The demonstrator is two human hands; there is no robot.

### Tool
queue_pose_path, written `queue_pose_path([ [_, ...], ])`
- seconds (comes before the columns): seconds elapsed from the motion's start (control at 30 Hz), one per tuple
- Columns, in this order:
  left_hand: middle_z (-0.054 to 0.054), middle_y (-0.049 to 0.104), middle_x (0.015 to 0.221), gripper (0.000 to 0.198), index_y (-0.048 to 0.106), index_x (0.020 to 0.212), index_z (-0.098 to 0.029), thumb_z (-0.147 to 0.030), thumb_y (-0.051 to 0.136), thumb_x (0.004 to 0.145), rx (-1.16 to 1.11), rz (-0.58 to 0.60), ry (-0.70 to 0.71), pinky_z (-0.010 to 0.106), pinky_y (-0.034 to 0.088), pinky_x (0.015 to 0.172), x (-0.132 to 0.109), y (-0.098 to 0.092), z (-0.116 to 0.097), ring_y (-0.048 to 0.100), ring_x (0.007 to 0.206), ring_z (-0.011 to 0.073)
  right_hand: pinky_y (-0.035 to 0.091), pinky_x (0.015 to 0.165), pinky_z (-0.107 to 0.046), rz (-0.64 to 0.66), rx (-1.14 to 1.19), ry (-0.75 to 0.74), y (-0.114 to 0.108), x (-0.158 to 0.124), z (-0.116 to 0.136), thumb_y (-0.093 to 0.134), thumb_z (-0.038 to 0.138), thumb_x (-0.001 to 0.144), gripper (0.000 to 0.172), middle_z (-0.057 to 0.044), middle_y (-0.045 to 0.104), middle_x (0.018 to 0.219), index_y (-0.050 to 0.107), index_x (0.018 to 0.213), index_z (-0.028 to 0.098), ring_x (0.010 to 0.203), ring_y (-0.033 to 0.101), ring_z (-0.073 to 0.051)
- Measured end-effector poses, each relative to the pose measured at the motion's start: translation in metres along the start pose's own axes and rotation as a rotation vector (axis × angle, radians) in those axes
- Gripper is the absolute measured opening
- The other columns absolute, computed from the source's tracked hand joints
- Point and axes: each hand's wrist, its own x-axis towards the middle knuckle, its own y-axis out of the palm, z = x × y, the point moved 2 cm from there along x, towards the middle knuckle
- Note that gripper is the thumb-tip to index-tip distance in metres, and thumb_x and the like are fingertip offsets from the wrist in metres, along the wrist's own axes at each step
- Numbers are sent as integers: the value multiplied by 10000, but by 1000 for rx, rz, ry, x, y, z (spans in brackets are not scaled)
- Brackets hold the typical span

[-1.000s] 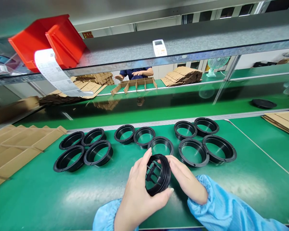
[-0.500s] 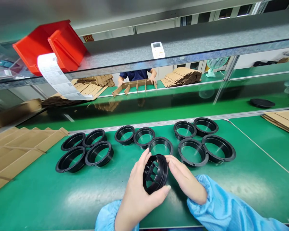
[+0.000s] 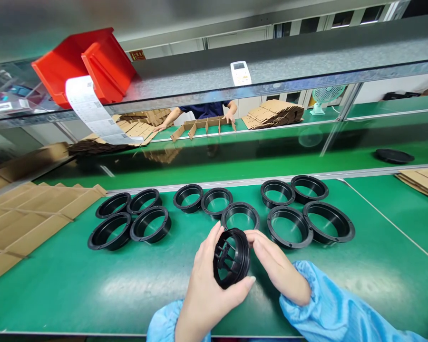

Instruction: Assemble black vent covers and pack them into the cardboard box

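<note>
Tilted on its edge above the green table (image 3: 92, 294), a black ring part with inner struts (image 3: 241, 259) is gripped by my left hand (image 3: 210, 285), fingers along its left side and thumb beneath. My right hand (image 3: 276, 266) touches the ring's upper right edge with its fingertips; its fingers are bent and close together. Right behind the held part lies a plain black ring (image 3: 256, 216), partly hidden by it and my fingers. Other black rings lie in groups: several at left (image 3: 167, 228), two at centre (image 3: 189, 208), several at right (image 3: 346, 232).
Cardboard dividers (image 3: 39, 237) lie at left, flat cardboard (image 3: 423, 183) at right. Beyond the table's back rail is a green belt (image 3: 235, 166) with a black disc (image 3: 394, 156). Overhead, a shelf (image 3: 185, 78) holds a red bin (image 3: 109, 66). A person (image 3: 207, 110) handles cardboard behind.
The view has shifted slightly, moving the scene a little to the right. Across the belt, the person's arm at image left has reached out to the cardboard pile. My hands keep nearly the same hold.
</note>
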Motion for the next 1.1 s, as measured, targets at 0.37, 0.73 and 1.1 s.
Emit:
queue_pose_path([
  [0.37, 116, 393, 1541, 1014, 243, 1542, -325, -354, 807, 700, -47, -55, 90, 591, 395, 1132, -3, 3, 5, 388, 1408, 384, 389, 1100, -376, 16, 15, 4, 0, -1, 3, 339, 441, 1082, 384, -65, 576, 1293, 640, 1236, 259, 1249, 497, -223],
  [0.73, 106, 354, 1569, 1017, 250, 1539, -336, -303, 825, 701, -132, -69, 110, 568, 356, 1171, -9, 7, 3, 344, 1438, 370, 372, 1120, -378, 27, 21, 5, 0, -4, 4, 331, 438, 1083, 394, -71, 562, 1321, 653, 1220, 257, 1249, 497, -217],
  [1.1, 136, 591, 1367, 754, 425, 1461, -238, -658, 614, 863, -1081, 14, -424, 457, 514, 1011, 2, -1, 1, 557, 1258, 341, 398, 1106, -399, 2, 22, 10, 1, -4, -4, 342, 455, 1072, 399, -71, 549, 1319, 652, 1245, 275, 1274, 470, -237],
])
